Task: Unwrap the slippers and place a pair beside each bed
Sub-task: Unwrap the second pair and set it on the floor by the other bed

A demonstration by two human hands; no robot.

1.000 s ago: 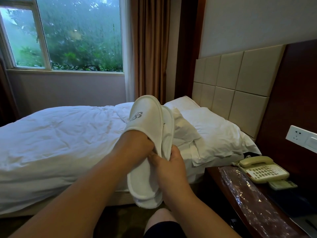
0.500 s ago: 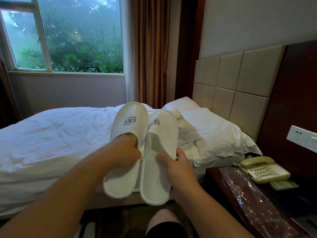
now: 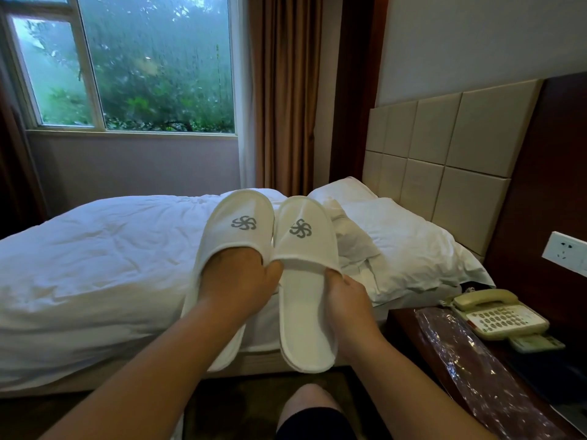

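Two white slippers with a grey pinwheel logo are held up side by side in front of the bed (image 3: 95, 265). My left hand (image 3: 238, 277) is pushed into the toe cap of the left slipper (image 3: 236, 230), fingers hidden inside and thumb out at the cap's edge. My right hand (image 3: 346, 296) pinches the right edge of the right slipper (image 3: 305, 281) just below its toe cap. Both slippers point up and away from me, soles toward the bed. A clear plastic wrapper (image 3: 470, 369) lies crumpled on the nightstand to the right.
A dark wooden nightstand (image 3: 409, 325) at the right carries a beige telephone (image 3: 498, 315) and a small card. White pillows (image 3: 406, 246) lie against the padded headboard (image 3: 444, 160). A wall socket (image 3: 568, 252) sits at far right. My knee (image 3: 311, 404) shows at the bottom.
The slippers went from stacked sole to sole to spread apart side by side, both logos facing me. My left hand stayed inside its slipper; my right hand shifted to the other slipper's right edge.
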